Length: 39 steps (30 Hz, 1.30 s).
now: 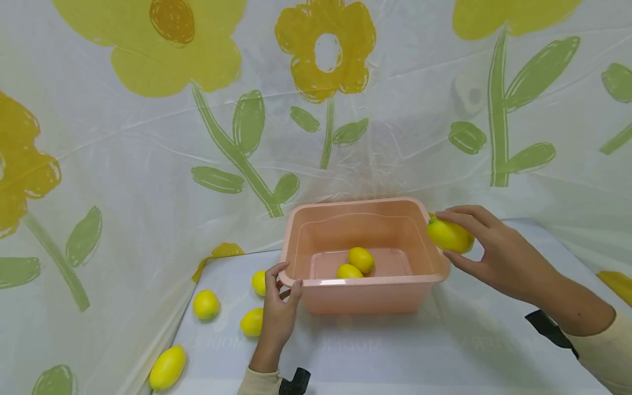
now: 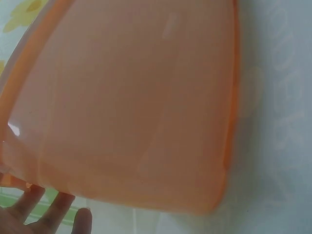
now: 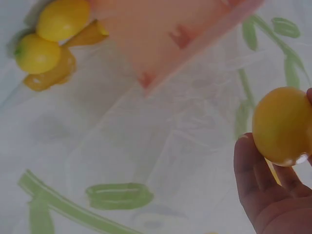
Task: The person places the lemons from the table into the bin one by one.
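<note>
A pink plastic basin (image 1: 365,296) stands on the table with two lemons (image 1: 361,260) on its floor. My left hand (image 1: 278,315) holds the basin's rim at its near left corner, thumb on the front side and fingers at the left. In the left wrist view, the fingers (image 2: 53,209) show at the lower edge beside the basin wall (image 2: 136,107). Above the table, just past the basin's right rim, my right hand (image 1: 508,255) pinches a lemon (image 1: 451,236) between thumb and fingers. The right wrist view shows this lemon (image 3: 282,126) against the fingers (image 3: 248,168).
Several lemons lie left of the basin, one (image 1: 206,305) toward the back and another (image 1: 168,367) at the table's left edge. Part of one lemon (image 1: 252,322) is behind my left hand. A flower-patterned sheet (image 1: 395,137) hangs behind the basin.
</note>
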Each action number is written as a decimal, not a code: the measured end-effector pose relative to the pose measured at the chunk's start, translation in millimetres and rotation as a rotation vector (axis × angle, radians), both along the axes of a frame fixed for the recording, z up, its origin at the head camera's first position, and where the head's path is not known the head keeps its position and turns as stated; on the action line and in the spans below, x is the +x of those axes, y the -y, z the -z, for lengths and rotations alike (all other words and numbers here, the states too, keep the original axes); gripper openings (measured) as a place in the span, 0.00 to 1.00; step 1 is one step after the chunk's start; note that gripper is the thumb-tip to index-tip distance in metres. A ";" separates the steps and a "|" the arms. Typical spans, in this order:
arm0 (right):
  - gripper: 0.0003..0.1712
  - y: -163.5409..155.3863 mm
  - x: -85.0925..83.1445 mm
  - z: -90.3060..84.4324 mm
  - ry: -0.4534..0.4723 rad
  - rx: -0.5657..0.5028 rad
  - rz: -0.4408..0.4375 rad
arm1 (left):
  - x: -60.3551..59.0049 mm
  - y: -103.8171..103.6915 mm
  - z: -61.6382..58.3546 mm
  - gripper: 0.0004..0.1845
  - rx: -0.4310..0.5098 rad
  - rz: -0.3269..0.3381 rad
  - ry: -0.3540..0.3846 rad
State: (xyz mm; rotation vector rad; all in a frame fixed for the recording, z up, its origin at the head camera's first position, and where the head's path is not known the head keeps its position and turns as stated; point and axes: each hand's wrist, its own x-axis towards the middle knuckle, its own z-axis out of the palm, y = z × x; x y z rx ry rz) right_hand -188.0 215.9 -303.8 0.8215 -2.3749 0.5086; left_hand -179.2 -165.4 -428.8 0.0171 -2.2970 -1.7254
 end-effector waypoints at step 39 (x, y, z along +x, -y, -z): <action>0.32 150.1 -101.0 -36.1 0.424 0.185 -0.293 | 10.0 -10.2 -12.9 0.23 -0.018 -0.123 0.010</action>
